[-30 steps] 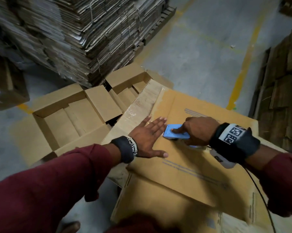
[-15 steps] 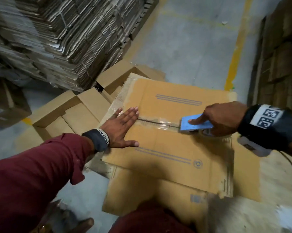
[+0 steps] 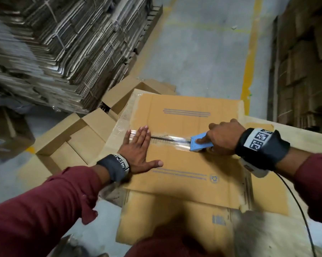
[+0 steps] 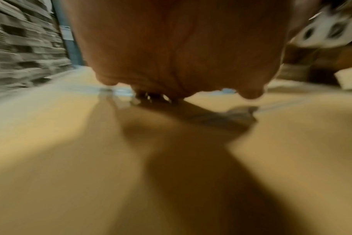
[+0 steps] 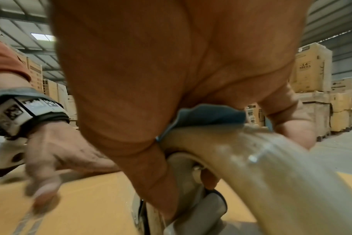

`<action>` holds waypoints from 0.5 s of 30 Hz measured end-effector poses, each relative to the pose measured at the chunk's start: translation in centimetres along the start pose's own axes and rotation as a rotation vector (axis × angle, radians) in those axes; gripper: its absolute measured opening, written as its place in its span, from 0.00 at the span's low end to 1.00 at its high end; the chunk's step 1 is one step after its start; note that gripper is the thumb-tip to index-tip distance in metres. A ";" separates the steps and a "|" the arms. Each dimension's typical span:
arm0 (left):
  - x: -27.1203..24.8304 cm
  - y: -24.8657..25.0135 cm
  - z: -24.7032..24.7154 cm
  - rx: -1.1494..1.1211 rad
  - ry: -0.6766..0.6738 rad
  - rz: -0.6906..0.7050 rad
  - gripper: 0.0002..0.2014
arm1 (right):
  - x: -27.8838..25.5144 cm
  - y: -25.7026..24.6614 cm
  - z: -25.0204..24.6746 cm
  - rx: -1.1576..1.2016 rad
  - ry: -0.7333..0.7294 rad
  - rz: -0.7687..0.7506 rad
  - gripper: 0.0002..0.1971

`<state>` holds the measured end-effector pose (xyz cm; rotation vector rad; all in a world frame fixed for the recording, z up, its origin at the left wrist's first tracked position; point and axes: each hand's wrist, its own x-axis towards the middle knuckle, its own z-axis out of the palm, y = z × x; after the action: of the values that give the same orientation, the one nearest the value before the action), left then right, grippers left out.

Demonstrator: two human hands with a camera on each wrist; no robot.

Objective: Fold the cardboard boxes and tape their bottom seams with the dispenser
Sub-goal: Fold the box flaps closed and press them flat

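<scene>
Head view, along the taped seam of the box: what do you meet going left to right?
Left hand flat on the brown cardboard box → clear shiny tape strip → blue tape dispenser → right hand gripping it.

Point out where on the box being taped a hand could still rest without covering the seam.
Free: the far flap above the seam, and the near flap between the left hand and the right hand. Crowded: the seam line, with the left fingers on the tape and the blue dispenser.
</scene>
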<state>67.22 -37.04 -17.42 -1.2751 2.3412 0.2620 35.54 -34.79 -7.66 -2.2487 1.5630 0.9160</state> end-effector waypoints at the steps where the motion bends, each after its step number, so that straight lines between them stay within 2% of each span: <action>1: 0.3 2.2 -0.3 -0.039 -0.034 0.012 0.67 | -0.1 0.1 0.1 -0.004 0.005 -0.006 0.25; 4: 1.8 9.7 -1.4 -0.177 -0.090 0.106 0.67 | -0.3 0.2 0.5 -0.012 0.031 -0.019 0.25; 7: 3.4 14.0 -1.5 -0.218 -0.043 0.151 0.65 | -0.4 0.9 0.9 -0.017 0.063 -0.015 0.24; 10: 3.8 12.7 -1.0 -0.149 -0.024 0.097 0.60 | -0.6 1.4 1.4 0.001 0.070 -0.036 0.24; 15: 2.5 5.9 -0.8 -0.115 -0.067 -0.074 0.59 | -0.2 1.4 1.6 0.011 0.079 -0.055 0.23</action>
<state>60.91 -35.91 -18.22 -1.3819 2.2454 0.4137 33.69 -34.32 -8.53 -2.3343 1.5262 0.8122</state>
